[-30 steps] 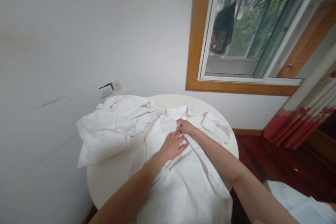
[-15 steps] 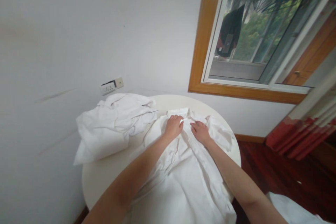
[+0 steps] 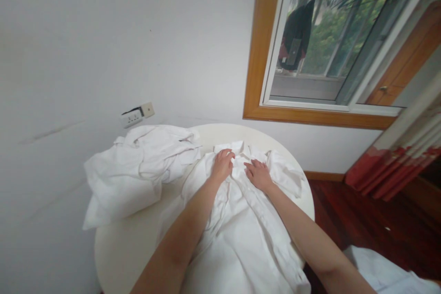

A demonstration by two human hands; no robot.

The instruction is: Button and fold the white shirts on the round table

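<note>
Left hand: palm down on the cloth, fingers bent at the knuckles, tips pressed into the fabric just below the collar. Whether the tips pinch a fold cannot be told.

Right hand: palm down, open, fingers spread flat on the cloth, just beside the left hand with a narrow strip of fabric between them. It holds nothing.

Both bare forearms run back from the hands over the garment toward the near edge.

White long-sleeved cotton shirt: spread front up under both hands, covering the middle and right part of the tabletop. Its collar lies near the far edge, its hem hangs over the near edge, and one sleeve is bunched at the right edge.

Crumpled heap of white cloth garments: at the left edge, overhanging it, touching the spread shirt's shoulder at one side.

Round cream tabletop: bare at the near left and along the far edge.

White wall socket plate: on the white painted wall behind the heap.

Window with light wooden frame: beyond the far right edge. A dark garment hangs outside the glass.

Red and white curtain: right of the window.

Dark red wooden floor: below the right edge.

White fabric: low at the right, well apart from the tabletop.
</note>
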